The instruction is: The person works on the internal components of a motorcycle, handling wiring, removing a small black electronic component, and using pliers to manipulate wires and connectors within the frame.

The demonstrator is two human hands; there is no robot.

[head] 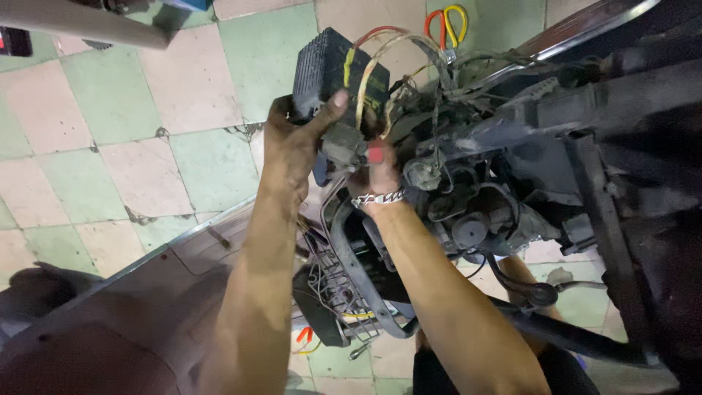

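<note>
My left hand (pixel 292 143) grips a black ribbed box (pixel 329 66), a battery-like block with red and yellow wires (pixel 373 51) running from it, and holds it up above the opened front of a motorbike (pixel 512 168). My right hand (pixel 376 172), with a metal chain bracelet on the wrist, is closed on a small connector with a red part at the wire bundle just right of the box. The fingers of that hand are partly hidden by the wires and plugs.
Scissors with red and yellow handles (pixel 446 25) lie on the green and pink tiled floor (pixel 110 124) beyond the bike. A wire basket (pixel 344 292) and black frame tubes sit below my arms. A dark body panel (pixel 117 322) fills the lower left.
</note>
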